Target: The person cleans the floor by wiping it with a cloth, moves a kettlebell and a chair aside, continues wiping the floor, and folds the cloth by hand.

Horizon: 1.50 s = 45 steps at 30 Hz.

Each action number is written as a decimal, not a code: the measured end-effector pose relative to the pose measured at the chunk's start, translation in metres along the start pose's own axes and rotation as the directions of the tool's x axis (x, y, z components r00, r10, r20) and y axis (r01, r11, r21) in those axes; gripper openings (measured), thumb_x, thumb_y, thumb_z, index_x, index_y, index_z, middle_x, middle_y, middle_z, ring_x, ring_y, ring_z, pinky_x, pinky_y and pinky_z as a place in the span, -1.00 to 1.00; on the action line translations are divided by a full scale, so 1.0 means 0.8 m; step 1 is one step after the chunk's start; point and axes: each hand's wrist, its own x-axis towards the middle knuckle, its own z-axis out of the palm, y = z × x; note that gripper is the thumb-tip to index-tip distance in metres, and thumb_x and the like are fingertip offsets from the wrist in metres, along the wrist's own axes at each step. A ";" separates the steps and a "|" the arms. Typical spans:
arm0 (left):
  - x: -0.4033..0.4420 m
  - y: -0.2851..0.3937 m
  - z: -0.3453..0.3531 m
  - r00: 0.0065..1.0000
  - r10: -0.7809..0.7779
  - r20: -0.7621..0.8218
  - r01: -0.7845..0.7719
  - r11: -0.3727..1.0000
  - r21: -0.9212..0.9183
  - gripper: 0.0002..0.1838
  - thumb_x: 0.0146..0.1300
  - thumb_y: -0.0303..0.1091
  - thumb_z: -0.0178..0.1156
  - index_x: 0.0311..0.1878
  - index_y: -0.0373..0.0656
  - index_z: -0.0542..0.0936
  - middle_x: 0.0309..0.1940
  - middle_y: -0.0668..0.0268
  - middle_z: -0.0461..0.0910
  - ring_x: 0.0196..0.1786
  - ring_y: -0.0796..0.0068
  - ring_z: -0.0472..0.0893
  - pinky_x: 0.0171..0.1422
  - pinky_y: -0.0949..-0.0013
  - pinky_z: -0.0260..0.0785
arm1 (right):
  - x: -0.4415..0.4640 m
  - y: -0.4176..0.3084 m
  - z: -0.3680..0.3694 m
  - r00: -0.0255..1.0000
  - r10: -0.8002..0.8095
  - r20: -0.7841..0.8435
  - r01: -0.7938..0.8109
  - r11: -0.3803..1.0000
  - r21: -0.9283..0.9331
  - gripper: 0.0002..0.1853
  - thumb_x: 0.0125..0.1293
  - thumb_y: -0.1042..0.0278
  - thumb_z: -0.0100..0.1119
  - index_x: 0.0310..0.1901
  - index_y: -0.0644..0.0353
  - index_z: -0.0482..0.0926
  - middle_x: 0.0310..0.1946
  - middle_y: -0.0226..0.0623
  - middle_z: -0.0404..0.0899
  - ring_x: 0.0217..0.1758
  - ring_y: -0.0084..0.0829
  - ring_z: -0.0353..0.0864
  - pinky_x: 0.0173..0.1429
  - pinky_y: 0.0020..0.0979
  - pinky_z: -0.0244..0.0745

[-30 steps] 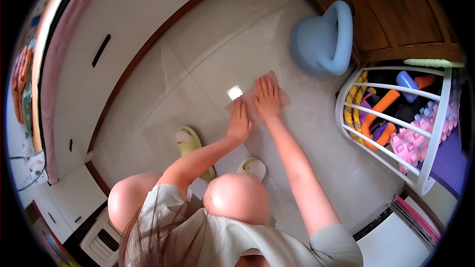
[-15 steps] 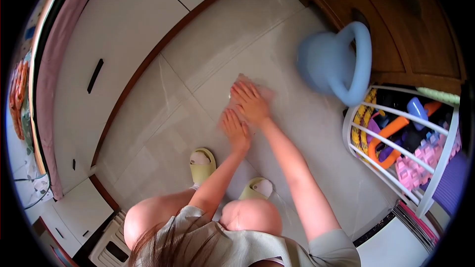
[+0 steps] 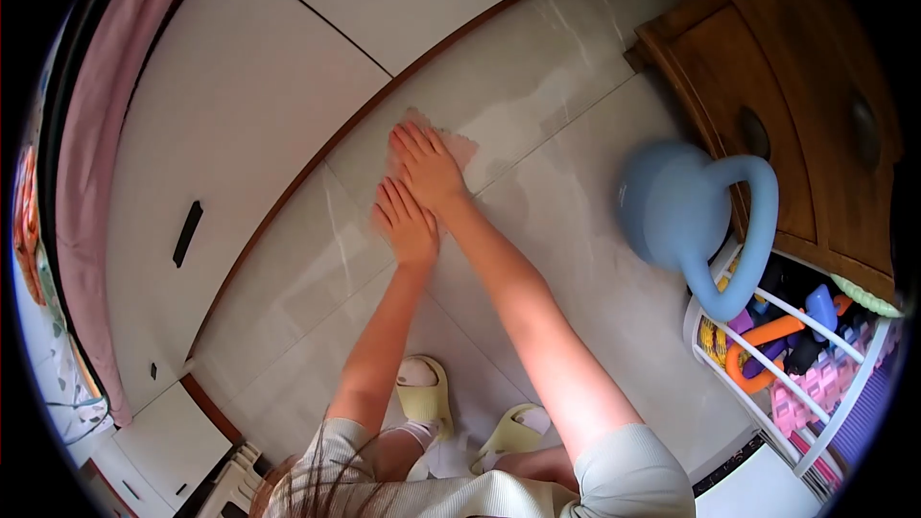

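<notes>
A thin pinkish cloth (image 3: 461,149) with a scalloped edge lies spread on the tiled floor (image 3: 576,259), partly hidden under both hands. My right hand (image 3: 429,169) rests flat on its middle, fingers stretched forward. Just below and to the left, my left hand (image 3: 407,223) also lies flat, fingers extended, pressing on the cloth's near-left part. The two hands almost touch, and neither is closed around anything. Shiny, damp-looking streaks show on the tiles beyond the cloth.
White cabinet fronts (image 3: 249,86) with a brown base strip border the floor on the left. At right stand a blue kettlebell-shaped object (image 3: 672,201), a wooden drawer chest (image 3: 777,86) and a white rack (image 3: 815,403) of exercise gear. Yellow-green slippers (image 3: 425,398) are on my feet.
Both hands have slid the cloth forward and left across the floor, toward the cabinet base. My body leans farther forward, and the view has shifted with it.
</notes>
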 end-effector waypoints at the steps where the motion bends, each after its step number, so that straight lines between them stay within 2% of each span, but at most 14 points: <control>1: 0.020 -0.003 -0.001 1.000 0.017 0.002 -0.017 1.000 -0.004 -0.31 0.29 -0.27 -0.17 0.40 -0.47 -0.03 0.44 -0.12 -0.08 0.51 -0.05 -0.14 0.51 -0.07 -0.34 | 0.014 0.008 -0.002 1.000 0.022 0.014 -0.021 1.000 -0.013 -0.42 0.38 0.12 -0.20 0.38 0.13 0.16 0.42 -0.36 0.11 0.51 -0.36 -0.06 0.54 -0.21 -0.26; 6: 0.094 -0.010 0.000 0.984 0.173 -0.036 -0.175 0.982 -0.071 -0.36 0.35 -0.28 -0.23 0.41 -0.43 -0.01 0.45 -0.08 -0.06 0.50 -0.04 -0.11 0.51 -0.04 -0.30 | 0.049 0.055 -0.006 0.981 0.170 0.091 -0.169 0.985 -0.019 -0.41 0.39 0.10 -0.24 0.40 0.12 0.12 0.43 -0.38 0.09 0.53 -0.36 -0.12 0.55 -0.20 -0.31; 10: 0.156 0.023 0.012 0.960 0.281 -0.002 -0.280 0.955 -0.102 -0.39 0.36 -0.26 -0.22 0.45 -0.19 0.02 0.46 0.10 -0.03 0.49 -0.03 -0.08 0.52 -0.01 -0.27 | 0.068 0.116 -0.003 0.940 0.341 0.028 -0.340 0.939 -0.047 -0.38 0.39 0.07 -0.24 0.42 0.14 0.06 0.45 -0.35 0.03 0.54 -0.33 -0.15 0.54 -0.07 -0.37; 12: 0.180 0.046 0.019 0.933 0.359 0.031 -0.357 0.932 -0.059 -0.40 0.37 -0.25 -0.21 0.47 -0.07 0.04 0.47 0.20 -0.01 0.49 -0.01 -0.06 0.53 0.01 -0.26 | 0.060 0.155 -0.001 0.903 0.429 0.009 -0.428 0.902 -0.048 -0.37 0.39 0.06 -0.24 0.43 0.15 0.03 0.47 -0.34 -0.01 0.54 -0.30 -0.17 0.53 -0.01 -0.41; 15: 0.202 0.078 0.014 0.886 0.464 0.010 -0.459 0.879 -0.131 -0.41 0.37 -0.24 -0.19 0.47 -0.01 0.06 0.47 0.27 -0.01 0.49 0.02 -0.06 0.53 0.01 -0.25 | 0.034 0.189 -0.024 0.841 0.542 -0.004 -0.542 0.841 0.010 -0.36 0.41 0.01 -0.28 0.43 0.15 0.01 0.48 -0.35 -0.06 0.54 -0.29 -0.19 0.52 0.02 -0.44; 18: 0.198 0.088 0.006 0.827 0.550 0.113 -0.549 0.835 -0.048 -0.38 0.34 -0.23 -0.15 0.46 -0.06 0.05 0.48 0.26 -0.02 0.49 0.03 -0.06 0.53 0.02 -0.23 | 0.003 0.166 -0.021 0.723 0.687 -0.078 -0.687 0.726 0.031 -0.35 0.40 0.02 -0.24 0.42 0.18 0.02 0.48 -0.27 -0.09 0.54 -0.20 -0.21 0.52 0.05 -0.43; 21: 0.150 0.083 -0.005 0.729 0.665 0.160 -0.668 0.743 -0.041 -0.37 0.31 -0.22 -0.11 0.44 -0.15 0.11 0.47 0.27 0.01 0.51 0.14 -0.05 0.54 0.05 -0.23 | -0.047 0.126 -0.033 0.708 0.700 -0.093 -0.698 0.714 0.057 -0.33 0.39 0.04 -0.20 0.43 0.21 0.01 0.48 -0.18 -0.10 0.54 -0.15 -0.22 0.51 0.06 -0.41; 24: 0.083 0.065 -0.012 0.646 0.737 0.198 -0.723 0.674 -0.148 -0.35 0.29 -0.20 -0.09 0.41 -0.26 0.13 0.46 0.19 0.05 0.51 0.23 -0.03 0.54 0.07 -0.24 | -0.112 0.087 -0.046 0.743 0.669 -0.015 -0.668 0.743 0.023 -0.32 0.37 0.06 -0.18 0.42 0.24 0.01 0.48 -0.14 -0.10 0.55 -0.14 -0.21 0.52 0.02 -0.37; 28: -0.012 0.064 -0.031 0.596 0.732 0.330 -0.756 0.650 -0.077 -0.36 0.26 -0.14 -0.05 0.36 -0.27 0.25 0.42 0.15 0.13 0.50 0.27 0.03 0.54 0.08 -0.21 | -0.198 0.035 -0.057 0.750 0.647 0.136 -0.655 0.755 0.023 -0.32 0.35 0.09 -0.16 0.42 0.27 0.02 0.47 -0.11 -0.09 0.54 -0.11 -0.19 0.53 -0.06 -0.30; 30: -0.056 0.061 -0.031 0.574 0.734 0.362 -0.733 0.658 -0.173 -0.37 0.25 -0.12 -0.03 0.34 -0.26 0.28 0.42 0.16 0.15 0.50 0.28 0.04 0.53 0.09 -0.19 | -0.238 0.009 -0.067 0.751 0.636 0.177 -0.648 0.762 0.009 -0.33 0.35 0.11 -0.17 0.41 0.28 0.04 0.46 -0.09 -0.05 0.54 -0.10 -0.16 0.52 -0.03 -0.27; 33: -0.123 0.050 -0.030 0.550 0.769 0.325 -0.762 0.622 -0.182 -0.37 0.23 -0.12 0.00 0.32 -0.25 0.31 0.40 0.16 0.19 0.49 0.28 0.07 0.53 0.09 -0.18 | -0.294 -0.019 -0.082 0.769 0.587 0.255 -0.629 0.766 0.134 -0.35 0.34 0.19 -0.16 0.39 0.35 0.05 0.44 -0.02 -0.02 0.52 -0.03 -0.14 0.51 0.01 -0.28; 39: -0.123 0.047 -0.040 0.522 0.774 0.359 -0.723 0.625 -0.296 -0.36 0.30 -0.12 -0.07 0.37 -0.30 0.20 0.42 0.08 0.10 0.50 0.19 0.01 0.54 0.03 -0.26 | -0.303 -0.026 -0.084 0.798 0.549 0.251 -0.576 0.816 0.045 -0.38 0.34 0.18 -0.18 0.37 0.34 0.11 0.43 -0.07 0.02 0.52 -0.11 -0.11 0.51 -0.01 -0.25; 42: -0.084 0.051 -0.048 0.598 0.677 0.430 -0.611 0.732 -0.302 -0.36 0.30 -0.17 -0.10 0.36 -0.38 0.17 0.43 0.01 0.06 0.50 0.09 -0.03 0.54 -0.01 -0.30 | -0.261 -0.006 -0.071 0.861 0.459 0.218 -0.473 0.881 0.015 -0.38 0.34 0.14 -0.18 0.38 0.25 0.14 0.44 -0.21 0.06 0.53 -0.24 -0.08 0.53 -0.07 -0.25; 45: -0.034 0.060 -0.038 0.752 0.559 0.350 -0.559 0.822 -0.111 -0.36 0.30 -0.22 -0.15 0.36 -0.46 0.13 0.42 -0.06 0.02 0.50 -0.01 -0.07 0.54 -0.04 -0.33 | -0.183 0.029 -0.056 0.928 0.356 0.111 -0.361 0.932 0.029 -0.42 0.36 0.15 -0.20 0.37 0.20 0.18 0.42 -0.26 0.10 0.52 -0.28 -0.05 0.54 -0.14 -0.22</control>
